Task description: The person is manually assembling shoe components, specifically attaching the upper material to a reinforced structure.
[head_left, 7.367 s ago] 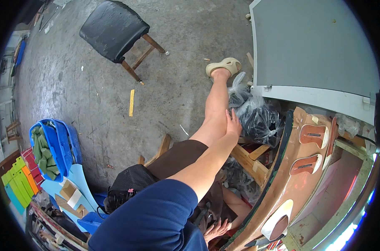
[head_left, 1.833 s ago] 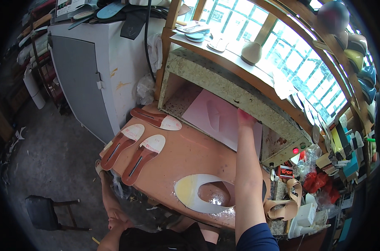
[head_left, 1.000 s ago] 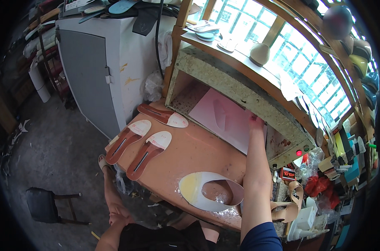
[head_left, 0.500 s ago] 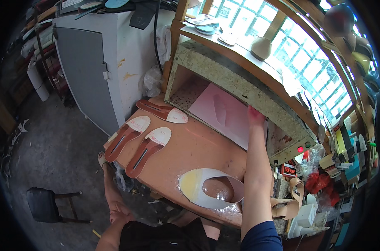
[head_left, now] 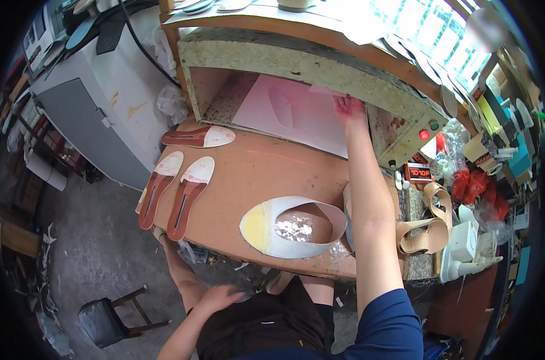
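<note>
My right hand reaches into a wide, low heating box under pink light. Its fingers are at the edge of a thin pale piece and seem to pinch it. Beside it, a pale cut piece lies on a pink-lit sheet. My left hand hangs over my lap, fingers stretched out, holding nothing. In front of the box, a white shoe upper with a yellow toe stands on the brown tabletop. Another pale upper is partly hidden behind my right forearm.
Three brown-and-white insoles lie at the table's left. A grey-doored cabinet stands beyond them. At right are tan shoe uppers, a small red-and-black box and red plastic bags. A dark stool stands on the floor.
My right hand has gone deeper into the box, and a pale piece now shows at its fingers. The left hand has come over my lap with fingers extended. The view has shifted.
</note>
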